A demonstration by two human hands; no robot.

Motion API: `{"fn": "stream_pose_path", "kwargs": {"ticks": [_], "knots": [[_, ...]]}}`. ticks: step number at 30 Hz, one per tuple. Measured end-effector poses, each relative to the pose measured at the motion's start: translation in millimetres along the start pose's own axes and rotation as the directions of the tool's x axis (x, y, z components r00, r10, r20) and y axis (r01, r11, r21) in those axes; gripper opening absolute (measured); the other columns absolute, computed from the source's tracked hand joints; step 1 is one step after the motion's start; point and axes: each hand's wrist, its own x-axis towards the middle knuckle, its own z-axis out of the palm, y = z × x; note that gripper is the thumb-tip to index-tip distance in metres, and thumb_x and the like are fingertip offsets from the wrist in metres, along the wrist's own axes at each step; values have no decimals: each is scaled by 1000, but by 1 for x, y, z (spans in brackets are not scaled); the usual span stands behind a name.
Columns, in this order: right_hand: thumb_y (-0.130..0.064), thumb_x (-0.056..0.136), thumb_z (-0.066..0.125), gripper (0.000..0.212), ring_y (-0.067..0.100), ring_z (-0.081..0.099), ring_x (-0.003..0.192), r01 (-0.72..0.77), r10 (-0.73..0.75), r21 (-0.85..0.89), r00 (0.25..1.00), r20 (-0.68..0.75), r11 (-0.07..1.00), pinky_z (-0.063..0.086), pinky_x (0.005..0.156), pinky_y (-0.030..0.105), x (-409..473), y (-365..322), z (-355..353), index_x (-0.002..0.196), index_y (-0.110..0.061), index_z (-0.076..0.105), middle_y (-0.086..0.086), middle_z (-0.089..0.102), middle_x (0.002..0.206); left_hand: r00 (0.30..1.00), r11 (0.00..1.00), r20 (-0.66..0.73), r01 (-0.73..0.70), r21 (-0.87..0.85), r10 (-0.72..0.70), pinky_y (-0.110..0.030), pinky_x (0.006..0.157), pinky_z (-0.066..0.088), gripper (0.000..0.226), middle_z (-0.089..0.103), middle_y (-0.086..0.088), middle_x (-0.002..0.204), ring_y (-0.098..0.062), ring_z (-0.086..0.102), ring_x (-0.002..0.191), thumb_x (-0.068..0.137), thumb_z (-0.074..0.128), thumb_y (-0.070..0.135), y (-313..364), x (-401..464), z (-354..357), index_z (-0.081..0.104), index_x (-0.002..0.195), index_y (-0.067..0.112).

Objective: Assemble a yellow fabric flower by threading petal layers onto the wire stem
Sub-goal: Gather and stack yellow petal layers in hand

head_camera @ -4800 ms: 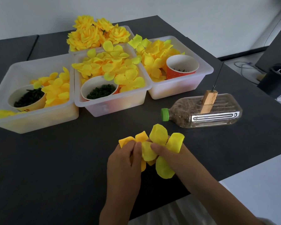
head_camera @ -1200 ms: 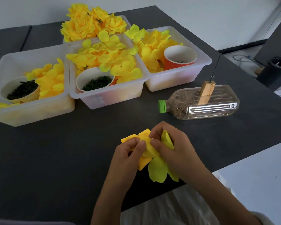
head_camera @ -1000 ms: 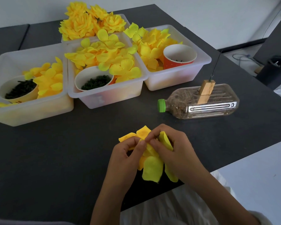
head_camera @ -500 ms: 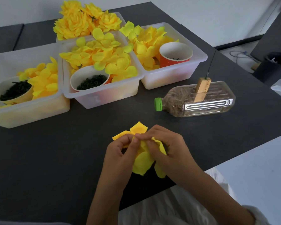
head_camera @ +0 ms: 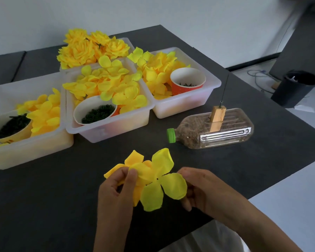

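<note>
A dark desk (head_camera: 44, 206) fills most of the frame. Across its upper left stand three translucent plastic bins side by side: the left bin (head_camera: 25, 151) holds loose yellow petals and a pale paper cup (head_camera: 0, 124) of dark green bits; the middle bin (head_camera: 107, 128) holds more petals and a white cup (head_camera: 95, 110) of the same green pieces; the right bin (head_camera: 185, 106) holds petals and an orange cup (head_camera: 187, 84). Behind them, at the upper centre, a fourth bin carries finished yellow flowers (head_camera: 93, 48).

Right of centre a clear plastic bottle (head_camera: 213, 130) lies on its side with a green cap (head_camera: 171, 135) pointing left (brownish filling inside). A small wooden block (head_camera: 216, 117) stands out of its upper side, and a thin wire stem (head_camera: 225, 90) rises from the block. No readable writing or brand shows on any of these. At the far right edge a dark bin (head_camera: 295, 88) sits on the floor.

At lower centre, above the desk, the left hand (head_camera: 116, 193) pinches a stack of petal layers (head_camera: 133, 171) between thumb and fingers. The right hand (head_camera: 204, 191) holds a single four-lobed petal layer (head_camera: 162, 180) by its right lobe from behind, with a small centre hole facing the camera; it overlaps the stack.
</note>
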Motion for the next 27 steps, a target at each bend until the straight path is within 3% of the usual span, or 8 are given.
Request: {"fn": "stream_pose_path", "kwargs": {"ticks": [4,8,10,12,15,19,24,27], "knots": [[-31,91,61,25,14,52,61,-3,1,-184,1000,-8,983,44,59,23,-3,-1,1,97,-6,61,9,63,80,1000,999,12,-26,37,26,-30,63,41,18,59,36,71,-11,54,77,93,55,28,-1,0,0,62,77,31],[-18,93,61,8,13,49,53,46,-69,-300,995,-66,953,40,53,18,-2,-1,6,91,-10,62,7,63,69,999,996,13,-53,72,52,-29,61,40,20,60,33,70,-4,57,72,93,56,28,-2,-2,2,62,74,31],[-12,95,58,8,12,46,46,49,-96,-360,989,-114,932,38,49,18,0,1,7,89,-6,61,5,62,62,997,994,11,-72,83,71,-29,59,40,20,60,32,72,8,56,66,93,55,29,-1,-3,2,62,75,32],[-9,96,54,11,12,44,41,30,-96,-389,984,-152,921,36,46,19,2,3,7,89,-3,60,5,61,57,996,991,15,-90,101,89,-29,59,40,18,61,29,75,8,56,67,92,55,31,0,-5,1,63,75,32],[-10,100,46,20,12,44,38,-8,-56,-373,986,-160,928,35,44,18,3,5,8,88,-3,62,6,61,56,995,987,4,-101,123,101,-26,61,38,17,62,15,76,-7,57,74,91,56,33,-2,-5,0,64,76,32],[-16,103,37,33,12,45,39,-16,-37,-343,988,-148,939,37,46,19,3,5,8,86,-10,64,8,62,61,996,986,-15,-91,137,94,-26,61,39,17,59,13,81,-10,55,77,92,56,32,-2,-4,0,62,77,34],[-50,95,43,44,15,51,46,21,-39,-162,993,-114,986,40,47,26,11,11,9,87,-11,63,9,65,72,996,987,-10,-90,132,92,-25,61,37,17,60,13,77,-7,55,75,92,56,31,0,-4,0,61,77,34],[-60,89,31,59,15,53,44,-22,15,-68,995,-95,997,42,48,24,14,14,7,100,-11,62,9,66,70,996,988,-27,-80,129,84,-24,60,36,17,58,13,77,-8,54,74,92,56,30,2,-4,0,62,77,32]]}}
